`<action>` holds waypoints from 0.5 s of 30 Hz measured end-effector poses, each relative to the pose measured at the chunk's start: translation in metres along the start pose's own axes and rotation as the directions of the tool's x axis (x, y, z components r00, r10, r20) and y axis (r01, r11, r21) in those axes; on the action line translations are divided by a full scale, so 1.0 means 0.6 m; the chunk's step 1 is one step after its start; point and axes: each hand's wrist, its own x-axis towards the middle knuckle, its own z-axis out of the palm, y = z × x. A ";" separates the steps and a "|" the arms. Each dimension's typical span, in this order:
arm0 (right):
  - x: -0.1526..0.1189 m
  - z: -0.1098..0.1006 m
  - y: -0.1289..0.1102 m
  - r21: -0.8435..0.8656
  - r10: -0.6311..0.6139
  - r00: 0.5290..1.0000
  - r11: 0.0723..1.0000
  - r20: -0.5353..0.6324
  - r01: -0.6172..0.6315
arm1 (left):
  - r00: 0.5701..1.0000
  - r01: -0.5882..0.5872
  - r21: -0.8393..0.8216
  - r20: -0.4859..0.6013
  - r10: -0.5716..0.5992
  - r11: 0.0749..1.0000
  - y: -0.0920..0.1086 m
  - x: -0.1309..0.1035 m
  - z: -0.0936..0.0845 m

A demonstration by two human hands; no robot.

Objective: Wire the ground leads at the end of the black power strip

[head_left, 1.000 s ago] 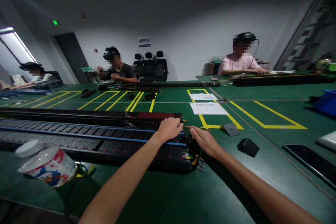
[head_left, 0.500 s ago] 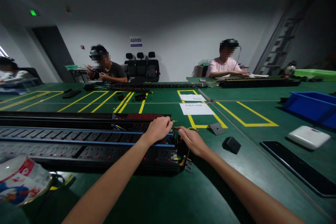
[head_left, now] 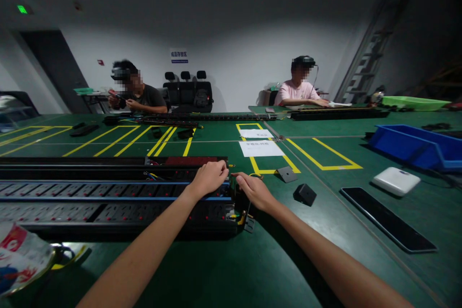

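Observation:
Several long black power strips point(head_left: 133, 212) with rows of sockets and small red parts lie side by side, divided by blue edges. My left hand point(head_left: 210, 177) rests over the right end of the strips, its fingers curled down around the end of one. Just to the right, my right hand point(head_left: 255, 190) is closed in a pinch close to that same end. What its fingertips hold is too small to make out. Below them, coloured wires point(head_left: 238, 219) stick out of the nearest strip's open end, beside a small dark metal plate point(head_left: 249, 224).
A bent black bracket point(head_left: 287, 174), a black block point(head_left: 305, 194), a phone point(head_left: 388, 219), a white case point(head_left: 396, 181) and a blue bin point(head_left: 415, 147) stand to the right. A patterned tub point(head_left: 23, 260) is at front left. Two people work across the green table point(head_left: 202, 269).
The view has swung slightly right, so everything sits further left in it. Both hands stay at the strips' right end, with almost no change in their grip.

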 end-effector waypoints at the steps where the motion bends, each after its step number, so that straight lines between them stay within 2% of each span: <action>1: 0.000 0.000 0.001 -0.002 -0.002 1.000 1.000 -0.002 0.002 | 1.000 -0.003 0.004 -0.003 0.003 1.000 0.000 0.000 0.000; 15: 0.000 -0.002 -0.002 -0.007 0.001 1.000 1.000 -0.007 -0.001 | 1.000 -0.009 0.019 0.011 0.009 1.000 0.002 0.000 -0.001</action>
